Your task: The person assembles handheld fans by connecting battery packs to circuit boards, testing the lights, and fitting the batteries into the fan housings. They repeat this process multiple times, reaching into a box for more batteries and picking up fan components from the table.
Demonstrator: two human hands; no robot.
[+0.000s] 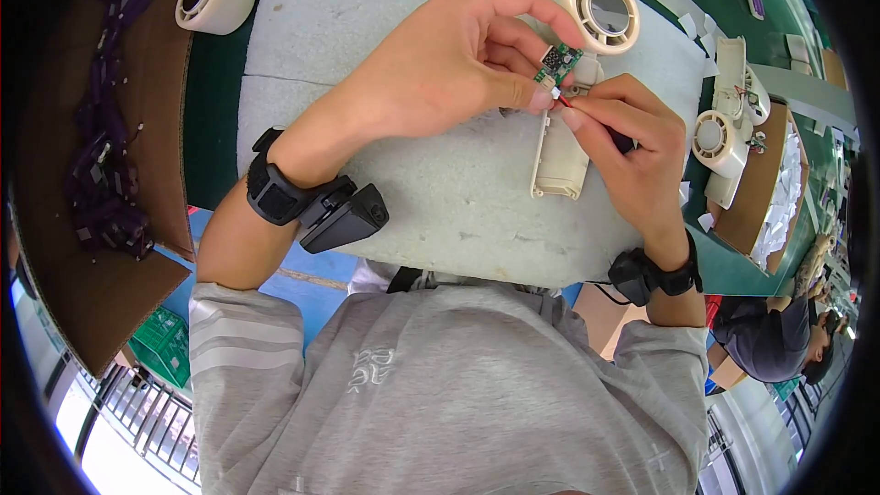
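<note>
My left hand [449, 64] holds a small green circuit board [561, 60] between thumb and fingers, above the foam. My right hand [632, 133] pinches a thin red wire [564, 102] whose small white plug [555, 93] is at the board's lower edge. Whether the plug is fully seated cannot be seen. Behind both hands lies a cream handheld fan [596, 11], its round head at the far side. Its opened handle shell [561, 160] reaches toward me, partly covered by my right hand. A dark object [621, 140] shows under the right palm, mostly hidden.
White foam [440, 211] covers the work surface. A cardboard box [165, 128] with purple battery cells [105, 156] stands left. Another fan [215, 0] lies far left. More fan parts [722, 142] and a box of white pieces [779, 192] are right. Another person [775, 339] sits beyond.
</note>
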